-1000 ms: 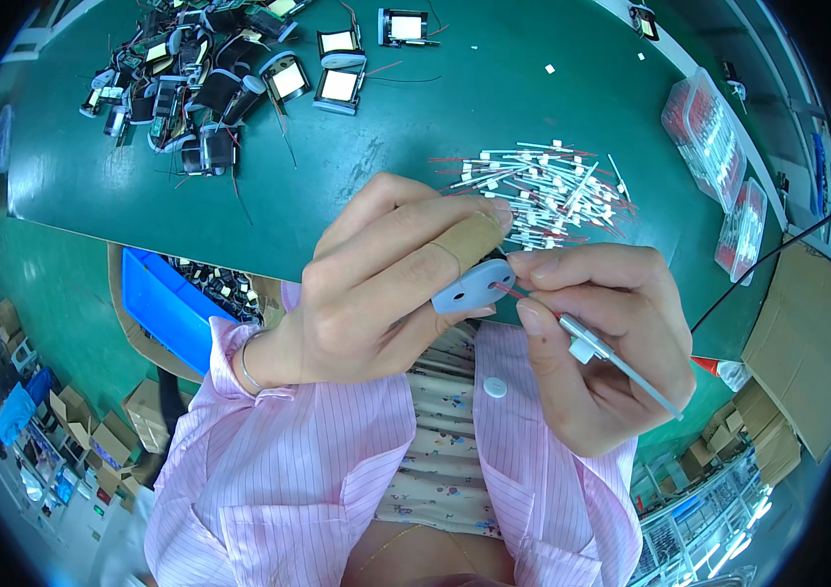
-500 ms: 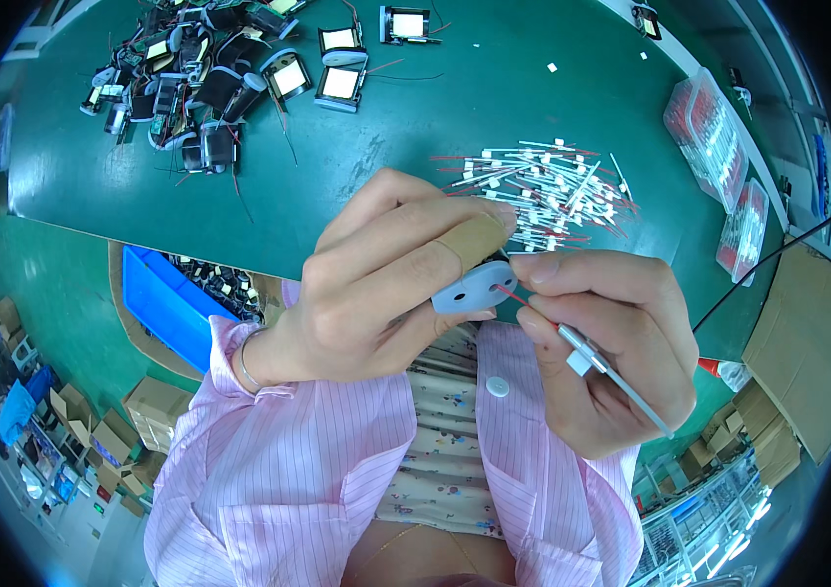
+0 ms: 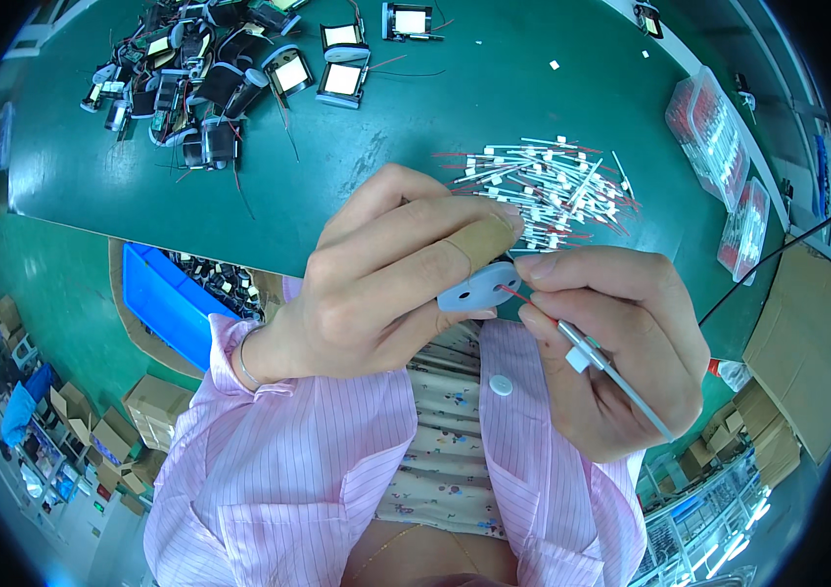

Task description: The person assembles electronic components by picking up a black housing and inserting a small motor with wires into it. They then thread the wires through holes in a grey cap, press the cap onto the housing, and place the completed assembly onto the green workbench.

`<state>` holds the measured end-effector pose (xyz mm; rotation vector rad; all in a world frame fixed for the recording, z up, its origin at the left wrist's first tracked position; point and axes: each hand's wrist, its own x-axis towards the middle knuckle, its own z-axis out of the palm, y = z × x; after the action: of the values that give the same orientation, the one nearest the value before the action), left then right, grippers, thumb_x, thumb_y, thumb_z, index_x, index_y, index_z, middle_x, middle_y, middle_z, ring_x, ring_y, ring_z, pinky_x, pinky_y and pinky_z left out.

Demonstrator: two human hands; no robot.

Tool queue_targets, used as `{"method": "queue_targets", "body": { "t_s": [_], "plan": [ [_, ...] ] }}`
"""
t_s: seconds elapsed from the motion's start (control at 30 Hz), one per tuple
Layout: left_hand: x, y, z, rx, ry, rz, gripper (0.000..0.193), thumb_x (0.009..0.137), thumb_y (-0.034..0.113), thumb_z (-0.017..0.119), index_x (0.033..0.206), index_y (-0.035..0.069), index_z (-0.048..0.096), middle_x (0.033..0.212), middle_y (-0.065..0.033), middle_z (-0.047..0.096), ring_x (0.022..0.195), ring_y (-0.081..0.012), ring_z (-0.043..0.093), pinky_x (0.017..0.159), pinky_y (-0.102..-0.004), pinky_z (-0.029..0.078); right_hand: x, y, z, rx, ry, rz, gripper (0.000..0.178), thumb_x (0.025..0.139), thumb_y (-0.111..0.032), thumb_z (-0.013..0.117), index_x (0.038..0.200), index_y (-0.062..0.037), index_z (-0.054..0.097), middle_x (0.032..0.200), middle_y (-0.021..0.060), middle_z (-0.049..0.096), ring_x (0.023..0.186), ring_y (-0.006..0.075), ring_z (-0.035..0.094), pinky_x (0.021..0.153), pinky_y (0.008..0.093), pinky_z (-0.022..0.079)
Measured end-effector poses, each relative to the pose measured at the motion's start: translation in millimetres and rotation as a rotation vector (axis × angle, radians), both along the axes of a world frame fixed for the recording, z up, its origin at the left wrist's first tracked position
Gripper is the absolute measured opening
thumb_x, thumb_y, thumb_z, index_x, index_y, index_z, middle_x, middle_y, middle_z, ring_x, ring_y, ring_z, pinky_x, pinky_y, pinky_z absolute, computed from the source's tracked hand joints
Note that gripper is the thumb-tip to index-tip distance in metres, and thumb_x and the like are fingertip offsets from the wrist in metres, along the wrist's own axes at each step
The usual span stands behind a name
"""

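Observation:
My left hand [image 3: 367,279], a tan bandage around one finger, is closed on a small part with a pale grey oval end cap [image 3: 462,296]. The cap has several round holes and faces my right hand; fingers hide most of the part's body. In my right hand [image 3: 646,338] lies a thin grey-white wire lead [image 3: 626,386] with a white connector block [image 3: 579,357]. From this lead a red wire [image 3: 521,296] runs between thumb and forefinger to a hole in the cap. How deep it sits in the hole cannot be told.
Beyond my hands, a pile of similar white leads [image 3: 548,191] with red wires lies on the green table [image 3: 357,147]. Black parts with grey caps [image 3: 210,88] are heaped far left. Clear plastic boxes [image 3: 709,137] stand at right. A blue tray [image 3: 163,303] sits below the table's left edge.
Both hands have shifted slightly to the right with the part and the lead. The red wire still reaches the cap's hole, and the grips look the same.

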<state>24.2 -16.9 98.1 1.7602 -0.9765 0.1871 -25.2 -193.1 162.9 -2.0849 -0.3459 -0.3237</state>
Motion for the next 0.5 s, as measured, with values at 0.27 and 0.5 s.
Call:
{"method": "queue_targets", "body": {
  "t_s": [0.27, 0.5],
  "plan": [
    [-1, 3, 8, 0.113, -0.077, 0.022, 0.037, 0.076, 0.02, 0.071, 0.102, -0.005, 0.063, 0.102, -0.0194, 0.066, 0.081, -0.0283, 0.06, 0.071, -0.0337, 0.045, 2, 7, -7, -0.032, -0.096, -0.028, 0.021, 0.064, 0.009, 0.074, 0.082, 0.0078, 0.064, 0.087, 0.018, 0.065, 0.073, 0.0221, 0.064, 0.062, 0.0255, 0.051],
    [-5, -1, -9, -0.009, -0.006, -0.002, 0.044, 0.082, 0.026, 0.067, 0.11, -0.007, 0.058, 0.101, -0.02, 0.057, 0.083, -0.0295, 0.056, 0.074, -0.0343, 0.045, 4, -5, 5, 0.032, 0.18, 0.043, 0.019, 0.07, -0.003, 0.076, 0.083, 0.0074, 0.066, 0.081, 0.0158, 0.064, 0.066, 0.0195, 0.061, 0.054, 0.0238, 0.046]
  ]
}}
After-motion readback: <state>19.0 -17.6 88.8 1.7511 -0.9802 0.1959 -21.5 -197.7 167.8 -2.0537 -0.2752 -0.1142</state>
